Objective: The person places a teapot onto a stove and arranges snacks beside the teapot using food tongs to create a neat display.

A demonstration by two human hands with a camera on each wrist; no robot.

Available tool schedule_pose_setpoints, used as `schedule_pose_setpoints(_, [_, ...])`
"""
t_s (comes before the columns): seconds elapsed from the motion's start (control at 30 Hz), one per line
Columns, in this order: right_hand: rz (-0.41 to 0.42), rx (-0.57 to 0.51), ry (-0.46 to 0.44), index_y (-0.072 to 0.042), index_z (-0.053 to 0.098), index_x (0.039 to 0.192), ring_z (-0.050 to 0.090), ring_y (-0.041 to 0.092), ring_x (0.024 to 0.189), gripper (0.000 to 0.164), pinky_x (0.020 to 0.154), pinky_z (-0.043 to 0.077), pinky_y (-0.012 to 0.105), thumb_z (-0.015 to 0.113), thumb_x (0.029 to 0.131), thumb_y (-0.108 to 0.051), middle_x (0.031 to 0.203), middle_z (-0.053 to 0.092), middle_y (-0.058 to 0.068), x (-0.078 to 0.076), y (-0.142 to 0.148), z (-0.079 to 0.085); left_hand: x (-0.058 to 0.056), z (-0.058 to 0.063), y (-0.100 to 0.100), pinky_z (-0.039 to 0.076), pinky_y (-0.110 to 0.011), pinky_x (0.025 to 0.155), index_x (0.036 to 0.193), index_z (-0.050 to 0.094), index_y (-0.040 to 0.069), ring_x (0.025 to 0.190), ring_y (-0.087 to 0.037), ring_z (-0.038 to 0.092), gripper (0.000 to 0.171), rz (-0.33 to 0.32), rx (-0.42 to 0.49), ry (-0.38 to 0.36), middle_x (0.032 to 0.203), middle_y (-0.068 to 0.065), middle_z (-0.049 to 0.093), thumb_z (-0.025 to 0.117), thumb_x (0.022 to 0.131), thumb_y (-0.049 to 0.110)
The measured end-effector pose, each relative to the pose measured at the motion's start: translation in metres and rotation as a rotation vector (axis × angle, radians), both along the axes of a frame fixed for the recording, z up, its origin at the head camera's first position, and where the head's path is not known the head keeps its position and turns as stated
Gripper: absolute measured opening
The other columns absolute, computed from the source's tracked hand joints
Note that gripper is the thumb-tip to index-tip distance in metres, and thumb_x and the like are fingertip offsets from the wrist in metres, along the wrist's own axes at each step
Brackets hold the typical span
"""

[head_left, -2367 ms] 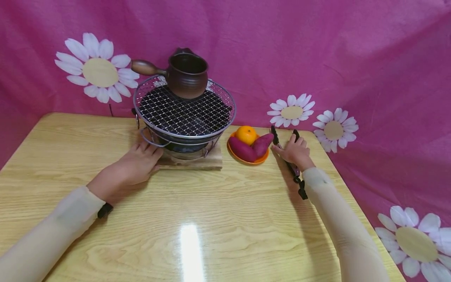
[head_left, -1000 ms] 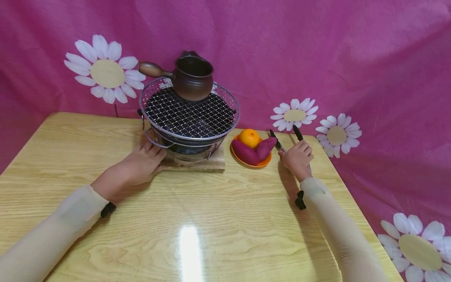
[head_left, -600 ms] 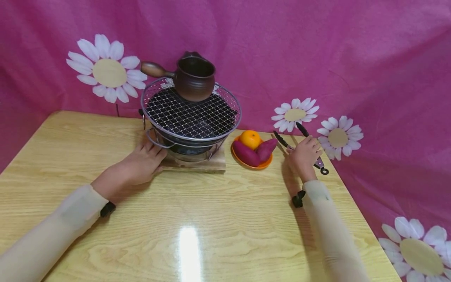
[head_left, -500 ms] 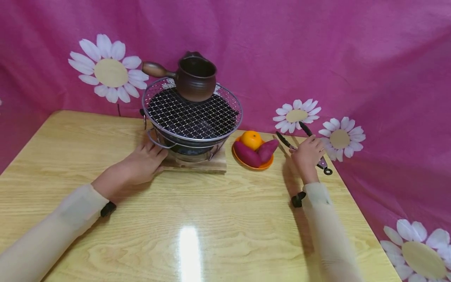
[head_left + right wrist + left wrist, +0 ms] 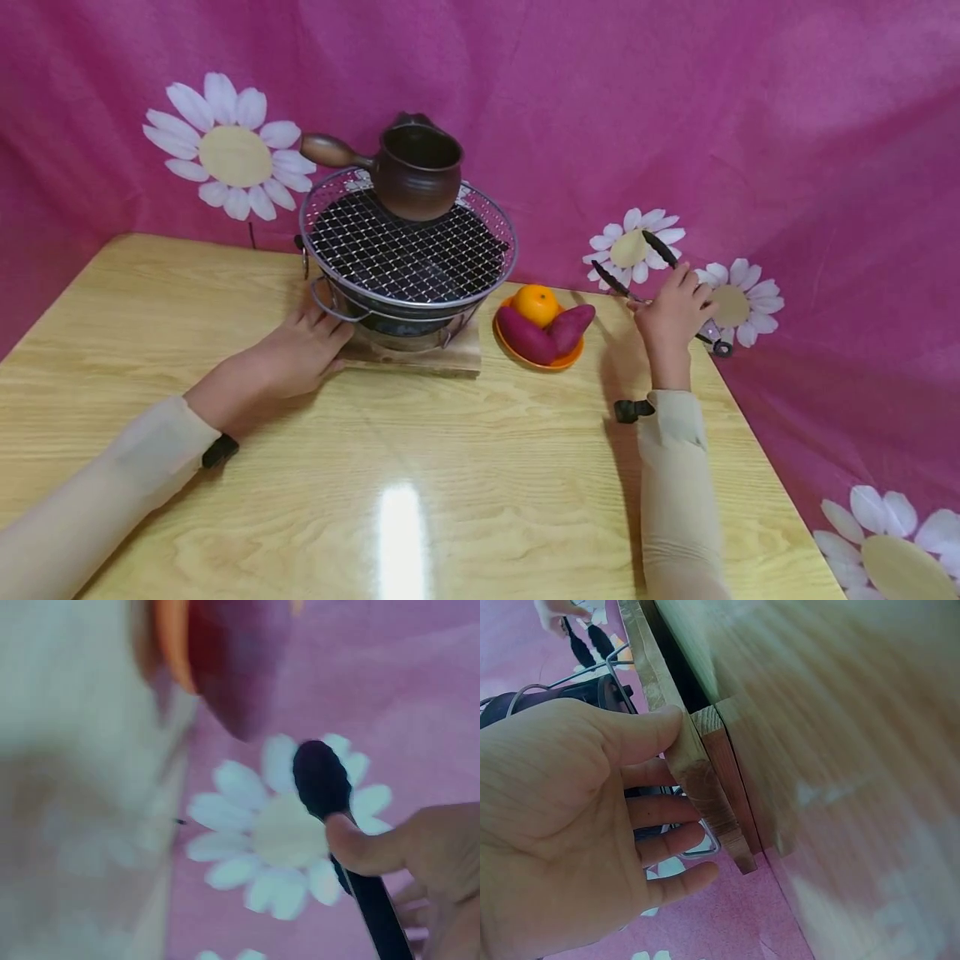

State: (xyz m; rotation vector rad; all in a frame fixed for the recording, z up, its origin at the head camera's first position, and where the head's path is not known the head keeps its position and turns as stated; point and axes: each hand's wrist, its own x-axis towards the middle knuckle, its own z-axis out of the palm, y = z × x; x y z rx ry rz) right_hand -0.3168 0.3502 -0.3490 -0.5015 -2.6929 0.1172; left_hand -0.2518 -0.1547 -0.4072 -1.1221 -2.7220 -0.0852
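Note:
In the head view, my right hand (image 5: 673, 310) grips a pair of tongs (image 5: 654, 243) with black tips, raised above the table. The tips stand apart and point toward the backdrop. In the right wrist view, my thumb presses along one black arm of the tongs (image 5: 375, 911). On the other side, my left hand (image 5: 302, 354) rests at the left end of a wooden board (image 5: 420, 358) under a round grill (image 5: 408, 250). The left wrist view has the thumb touching the board's edge (image 5: 697, 776), fingers fairly straight and their tips beside it.
A dark brown pot (image 5: 418, 179) with a side handle stands on the grill mesh. Right of the grill, an orange plate (image 5: 558, 365) bears an orange fruit (image 5: 536, 305) and two purple sweet potatoes (image 5: 527, 335). A pink flowered cloth (image 5: 540, 100) hangs behind the table (image 5: 510, 500).
My right hand has taken hold of the tongs, turned them and lifted them off the table, moving up and to the right. My left hand stays at the board.

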Motion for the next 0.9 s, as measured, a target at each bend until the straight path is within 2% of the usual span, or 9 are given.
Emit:
schedule_pose_setpoints(0.2, [0.152,-0.002,-0.086,0.003,0.019,0.157,0.023,0.058,0.140,0.101,0.112,0.012,0.076,0.080,0.085,-0.035,0.153,0.032,0.033,0.006,0.012,0.030,-0.003,-0.007,0.000,0.040,-0.065,0.103,0.127,0.054,-0.003,0.130,-0.053,0.044,0.042,-0.010,-0.004,0.003,0.133,-0.031,0.053,0.067,0.095,0.021])
schedule_pose_setpoints(0.3, [0.245,-0.028,-0.086,0.001,0.020,0.158,0.022,0.057,0.140,0.101,0.112,0.010,0.075,0.081,0.085,-0.033,0.155,0.032,0.031,0.007,0.012,0.041,-0.004,-0.007,-0.001,0.037,-0.067,0.106,0.126,0.054,-0.004,0.132,-0.055,0.042,0.042,-0.012,0.006,-0.012,0.135,-0.033,0.052,0.068,0.094,0.020])
schedule_pose_setpoints(0.43, [0.352,-0.070,-0.046,-0.005,0.019,0.162,0.021,0.053,0.142,0.101,0.113,0.005,0.071,0.082,0.085,-0.026,0.160,0.030,0.026,0.006,0.006,0.047,-0.005,-0.003,0.000,0.034,-0.069,0.109,0.127,0.054,-0.006,0.137,-0.058,0.038,0.043,-0.006,-0.007,-0.056,0.141,-0.036,0.049,0.067,0.095,0.019])
schedule_pose_setpoints(0.6, [0.447,-0.100,-0.010,-0.012,0.021,0.162,0.025,0.052,0.139,0.099,0.113,0.005,0.070,0.082,0.085,-0.018,0.160,0.031,0.022,0.009,-0.009,0.054,-0.007,0.002,0.002,0.035,-0.069,0.108,0.132,0.053,-0.007,0.137,-0.058,0.040,0.046,0.013,-0.063,-0.094,0.143,-0.037,0.047,0.065,0.096,0.020])
schedule_pose_setpoints(0.7, [0.489,-0.084,-0.011,-0.013,0.022,0.162,0.025,0.051,0.139,0.099,0.113,0.005,0.069,0.083,0.084,-0.016,0.161,0.031,0.020,0.012,-0.017,0.057,-0.006,0.002,0.003,0.034,-0.070,0.108,0.131,0.052,-0.007,0.135,-0.059,0.041,0.046,0.010,-0.078,-0.090,0.142,-0.037,0.047,0.065,0.096,0.019])
schedule_pose_setpoints(0.9, [0.536,-0.011,-0.008,-0.012,0.025,0.162,0.026,0.047,0.140,0.097,0.114,0.006,0.066,0.083,0.083,-0.017,0.160,0.032,0.018,0.018,-0.025,0.060,-0.006,-0.003,0.005,0.035,-0.070,0.106,0.126,0.052,-0.006,0.133,-0.059,0.043,0.043,-0.012,-0.036,-0.047,0.137,-0.036,0.050,0.068,0.093,0.017])
